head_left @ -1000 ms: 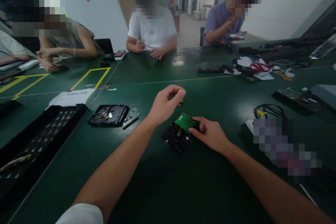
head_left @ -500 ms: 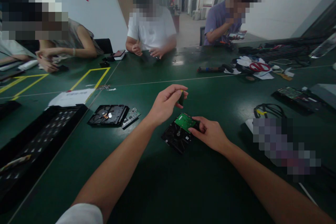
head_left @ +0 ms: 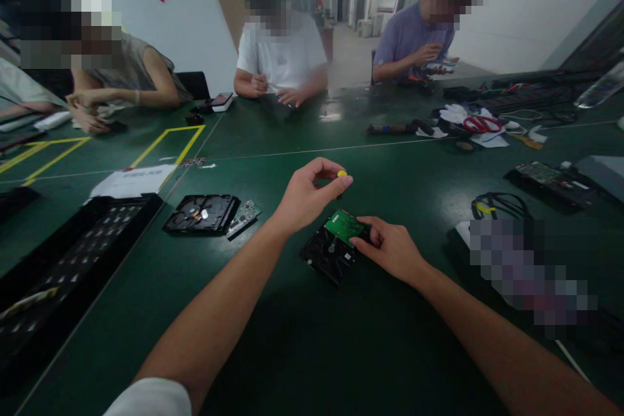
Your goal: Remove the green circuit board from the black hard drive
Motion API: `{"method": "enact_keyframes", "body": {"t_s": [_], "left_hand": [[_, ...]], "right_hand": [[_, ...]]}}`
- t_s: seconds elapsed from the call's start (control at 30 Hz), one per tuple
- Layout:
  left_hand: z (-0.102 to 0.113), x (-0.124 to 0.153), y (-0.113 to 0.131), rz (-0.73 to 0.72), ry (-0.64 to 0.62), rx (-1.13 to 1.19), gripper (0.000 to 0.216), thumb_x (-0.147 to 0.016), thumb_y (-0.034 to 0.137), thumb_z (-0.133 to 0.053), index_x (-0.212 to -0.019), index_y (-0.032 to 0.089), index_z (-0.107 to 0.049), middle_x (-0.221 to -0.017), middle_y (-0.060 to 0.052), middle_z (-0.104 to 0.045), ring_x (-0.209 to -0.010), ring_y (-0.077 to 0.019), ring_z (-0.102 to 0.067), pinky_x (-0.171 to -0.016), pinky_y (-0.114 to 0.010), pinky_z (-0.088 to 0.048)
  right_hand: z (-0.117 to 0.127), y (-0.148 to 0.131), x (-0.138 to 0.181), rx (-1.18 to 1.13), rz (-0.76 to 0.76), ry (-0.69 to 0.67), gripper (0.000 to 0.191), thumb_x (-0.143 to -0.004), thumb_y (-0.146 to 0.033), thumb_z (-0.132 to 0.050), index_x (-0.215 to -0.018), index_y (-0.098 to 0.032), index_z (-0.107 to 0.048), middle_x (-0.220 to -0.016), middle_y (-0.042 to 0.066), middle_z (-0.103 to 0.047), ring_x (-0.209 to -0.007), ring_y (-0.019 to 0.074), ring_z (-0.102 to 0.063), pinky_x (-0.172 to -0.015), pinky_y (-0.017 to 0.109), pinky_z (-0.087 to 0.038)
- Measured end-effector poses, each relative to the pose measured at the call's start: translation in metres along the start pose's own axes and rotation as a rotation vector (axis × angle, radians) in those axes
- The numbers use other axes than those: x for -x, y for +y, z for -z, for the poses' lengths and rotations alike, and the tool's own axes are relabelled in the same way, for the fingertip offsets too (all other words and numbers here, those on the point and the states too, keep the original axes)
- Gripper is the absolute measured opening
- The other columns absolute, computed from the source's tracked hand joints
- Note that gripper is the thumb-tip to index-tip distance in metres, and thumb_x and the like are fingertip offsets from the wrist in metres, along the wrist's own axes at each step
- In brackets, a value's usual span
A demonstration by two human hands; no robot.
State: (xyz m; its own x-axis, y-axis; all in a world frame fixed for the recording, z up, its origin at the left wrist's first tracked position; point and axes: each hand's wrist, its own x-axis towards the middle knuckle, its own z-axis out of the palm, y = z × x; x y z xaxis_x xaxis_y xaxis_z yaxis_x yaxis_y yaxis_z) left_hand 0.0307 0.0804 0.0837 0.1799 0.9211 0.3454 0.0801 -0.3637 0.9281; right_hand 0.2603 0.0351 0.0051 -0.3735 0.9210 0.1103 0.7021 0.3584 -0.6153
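Note:
My left hand [head_left: 312,194] is closed in a pinch on a small screwdriver [head_left: 342,174] with a yellow cap. Its handle is mostly behind my fingers, and I cannot make out the tip. Just below lies a black hard drive [head_left: 322,253] with a green circuit board [head_left: 343,226] on its upper part. My right hand [head_left: 390,248] grips the drive's right edge, thumb on top near the board, fingers partly hidden behind it. The drive sits at an angle on the dark green table [head_left: 380,338].
To the left are another hard drive [head_left: 199,213], a loose circuit board [head_left: 245,218] and a long black tray [head_left: 139,211]. On the right lie a coiled black cable [head_left: 502,203] and a drive with exposed board [head_left: 546,182]. Several people sit across the table.
My left fingers have shifted around the screwdriver; the thumb now extends further right and the yellow cap shows more. My right hand and the hard drive stay almost still.

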Motion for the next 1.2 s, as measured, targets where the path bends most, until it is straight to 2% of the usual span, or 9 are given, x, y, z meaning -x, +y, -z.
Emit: {"method": "enact_keyframes", "body": {"t_s": [0.13, 0.3, 0.57, 0.7, 0.9, 1.2], "left_hand": [[0.0001, -0.0003, -0.0008, -0.003, 0.04, -0.027, 0.035, -0.084, 0.044, -0.082, -0.098, 0.016, -0.067, -0.095, -0.007, -0.07, -0.079, -0.0149, -0.068, -0.062, -0.023, -0.056], [-0.0007, -0.0005, 0.0, 0.003, 0.036, 0.003, 0.031, -0.087, 0.042, -0.079, -0.098, 0.016, -0.065, -0.089, -0.005, -0.068, -0.078, -0.0137, -0.066, -0.064, -0.024, -0.056], [-0.0008, 0.0002, 0.0008, 0.01, 0.025, 0.017, 0.03, -0.089, 0.042, -0.077, -0.098, 0.016, -0.065, -0.09, -0.005, -0.068, -0.077, -0.0134, -0.065, -0.066, -0.024, -0.056], [0.0004, -0.0002, -0.0014, 0.005, 0.013, 0.027, 0.028, -0.092, 0.041, -0.073, -0.102, 0.016, -0.066, -0.094, -0.006, -0.067, -0.082, -0.0145, -0.064, -0.067, -0.024, -0.058], [0.0018, -0.0008, -0.0035, -0.013, -0.031, 0.061, 0.028, -0.098, 0.039, -0.064, -0.118, 0.02, -0.067, -0.104, -0.006, -0.068, -0.093, -0.0165, -0.065, -0.069, -0.024, -0.061], [-0.0007, -0.001, -0.0018, -0.006, -0.062, 0.124, 0.028, -0.101, 0.039, -0.059, -0.117, 0.02, -0.071, -0.109, -0.008, -0.069, -0.101, -0.0191, -0.065, -0.072, -0.026, -0.062]], "right_hand": [[-0.0002, -0.0003, 0.0004, 0.002, -0.005, 0.011, 0.047, -0.095, -0.05, -0.065, -0.131, -0.019, -0.065, -0.067, -0.005, -0.058, -0.059, 0.0148, -0.058, -0.059, 0.029, -0.041], [0.0003, -0.0003, 0.0001, 0.008, -0.009, -0.004, 0.047, -0.096, -0.05, -0.064, -0.132, -0.019, -0.064, -0.067, -0.005, -0.059, -0.059, 0.0147, -0.058, -0.058, 0.029, -0.041], [-0.0006, -0.0004, 0.0004, 0.01, 0.013, 0.002, 0.049, -0.097, -0.05, -0.063, -0.134, -0.018, -0.064, -0.067, -0.005, -0.057, -0.059, 0.0149, -0.058, -0.059, 0.029, -0.04], [-0.0002, -0.0011, 0.0002, 0.012, 0.005, 0.003, 0.048, -0.097, -0.049, -0.063, -0.133, -0.019, -0.064, -0.066, -0.005, -0.058, -0.058, 0.0146, -0.058, -0.058, 0.029, -0.04], [0.0005, -0.0024, -0.0005, 0.027, -0.002, 0.0, 0.05, -0.096, -0.05, -0.064, -0.133, -0.017, -0.064, -0.067, -0.004, -0.059, -0.06, 0.015, -0.058, -0.06, 0.029, -0.041], [-0.0013, 0.0012, -0.0001, 0.021, 0.008, 0.002, 0.048, -0.097, -0.049, -0.064, -0.133, -0.018, -0.064, -0.068, -0.005, -0.06, -0.059, 0.0145, -0.059, -0.059, 0.028, -0.04]]}}
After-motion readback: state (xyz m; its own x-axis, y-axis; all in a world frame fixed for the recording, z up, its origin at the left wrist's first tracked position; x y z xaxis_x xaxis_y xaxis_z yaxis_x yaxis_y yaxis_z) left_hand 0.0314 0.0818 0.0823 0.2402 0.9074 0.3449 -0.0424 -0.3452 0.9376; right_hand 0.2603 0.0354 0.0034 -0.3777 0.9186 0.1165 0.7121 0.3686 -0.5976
